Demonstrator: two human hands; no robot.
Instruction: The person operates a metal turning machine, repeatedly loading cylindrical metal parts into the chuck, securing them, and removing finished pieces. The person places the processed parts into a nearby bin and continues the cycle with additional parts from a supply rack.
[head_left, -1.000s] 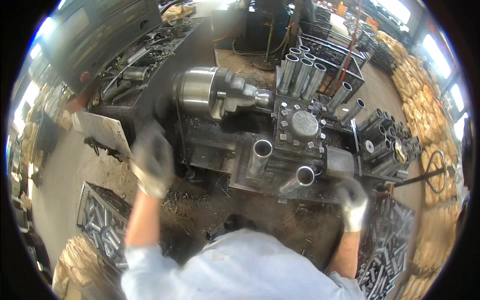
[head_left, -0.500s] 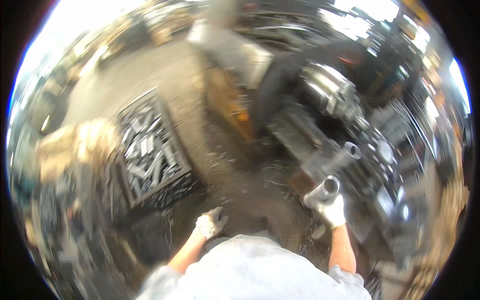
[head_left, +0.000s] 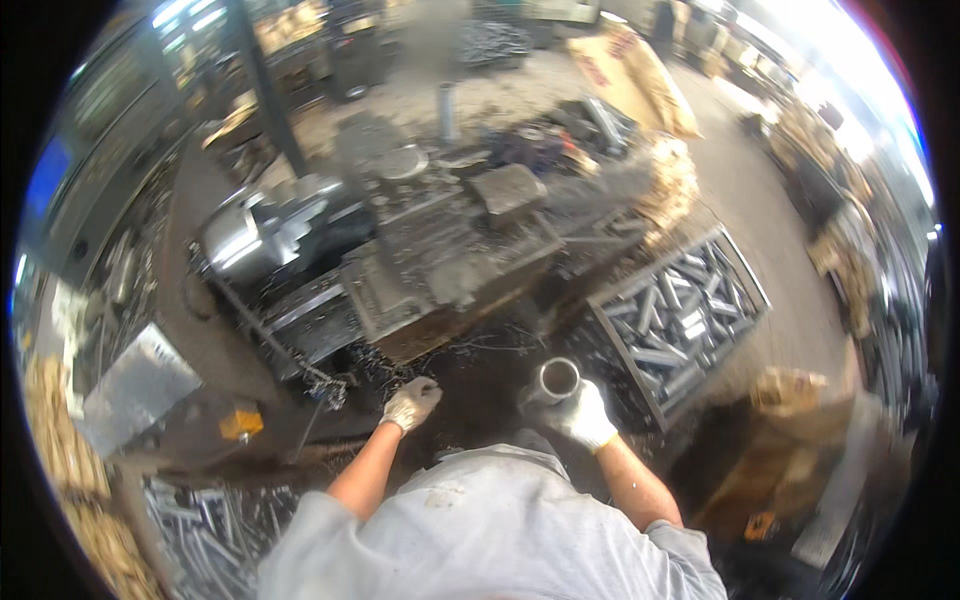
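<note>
My right hand (head_left: 585, 415), in a pale work glove, grips a short steel tube (head_left: 557, 380) held upright, its open end facing the camera. My left hand (head_left: 411, 402), also gloved, hangs loosely curled near my waist with nothing visible in it, close to the front of a lathe (head_left: 400, 265). The lathe's shiny chuck (head_left: 262, 232) sits at the left of the machine. A metal crate (head_left: 680, 315) with several similar steel tubes lies on the floor just right of my right hand.
Metal swarf covers the dark floor around the lathe. A flat steel plate (head_left: 135, 385) leans at the left. Another crate of tubes (head_left: 215, 530) lies at the lower left. Sacks (head_left: 640, 70) and cardboard boxes (head_left: 790, 395) stand at the back and right.
The view has swung round, so the lathe now lies ahead and the crate of tubes to my right. My right hand still carries the tube; my left hand has dropped from the machine.
</note>
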